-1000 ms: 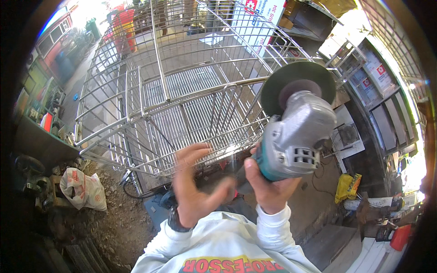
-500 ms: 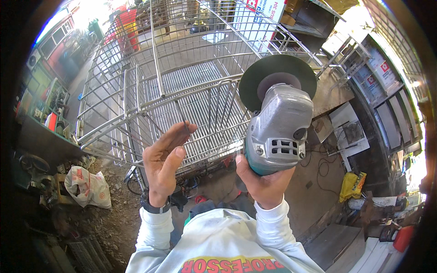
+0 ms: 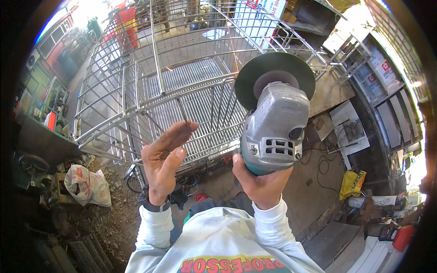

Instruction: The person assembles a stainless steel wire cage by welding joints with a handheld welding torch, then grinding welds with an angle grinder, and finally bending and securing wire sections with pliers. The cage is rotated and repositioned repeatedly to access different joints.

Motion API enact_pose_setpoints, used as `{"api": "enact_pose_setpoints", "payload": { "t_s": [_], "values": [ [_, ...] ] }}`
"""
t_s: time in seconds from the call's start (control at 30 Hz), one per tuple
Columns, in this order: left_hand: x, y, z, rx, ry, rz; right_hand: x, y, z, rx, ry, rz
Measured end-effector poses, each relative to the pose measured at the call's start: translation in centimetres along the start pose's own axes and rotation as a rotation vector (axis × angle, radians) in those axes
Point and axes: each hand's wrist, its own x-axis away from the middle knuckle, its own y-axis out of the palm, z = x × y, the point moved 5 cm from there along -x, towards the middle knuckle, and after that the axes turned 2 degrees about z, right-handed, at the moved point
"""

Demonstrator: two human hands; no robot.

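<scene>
My right hand (image 3: 265, 184) is wrapped round the body of an angle grinder (image 3: 276, 125), which has a silver gear head and a teal housing. Its dark green disc (image 3: 246, 82) overlaps the wires at the right side of a metal wire shopping cart (image 3: 162, 93). Thin orange spark streaks show near the disc; the exact contact point is hidden. My left hand (image 3: 162, 166) is at the cart's near end, thumb apart and fingers stretched out. A thin dark rod crosses by those fingertips, and whether they touch it I cannot tell.
A white sack (image 3: 88, 185) lies on rubble at the left. A yellow bag (image 3: 352, 184) and a dark cable (image 3: 322, 168) are on the floor at the right. Metal cabinets (image 3: 314, 20) stand at the back right, and a cluttered bench (image 3: 54, 136) at the left.
The grinder in my right hand has shifted slightly left and up. Orange spark streaks have appeared over the cart. My left hand has hardly moved.
</scene>
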Motion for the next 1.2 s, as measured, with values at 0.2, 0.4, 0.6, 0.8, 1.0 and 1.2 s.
{"api": "enact_pose_setpoints", "payload": {
  "t_s": [0.2, 0.4, 0.6, 0.8, 1.0, 1.2],
  "values": [
    [0.0, -0.3, 0.0, -0.031, -0.002, -0.015, -0.3, 0.2, -0.2, 0.004, -0.044, -0.009],
    [-0.1, 0.0, 0.1, -0.034, 0.000, -0.012, -0.1, 0.5, 0.0, -0.103, -0.004, 0.080],
    [0.0, -0.1, 0.1, -0.038, 0.005, -0.015, -0.2, 0.3, 0.3, -0.095, 0.046, -0.012],
    [-0.1, 0.0, 0.0, -0.032, 0.006, -0.016, 0.1, 0.4, 0.7, -0.128, 0.052, 0.008],
    [-0.1, 0.2, 0.1, -0.010, -0.005, -0.024, -0.2, 0.1, 0.7, -0.083, 0.045, -0.008],
    [0.2, -0.1, -0.6, 0.000, -0.011, -0.019, -0.1, 0.2, 1.0, -0.067, 0.066, 0.003]
  ]
}}
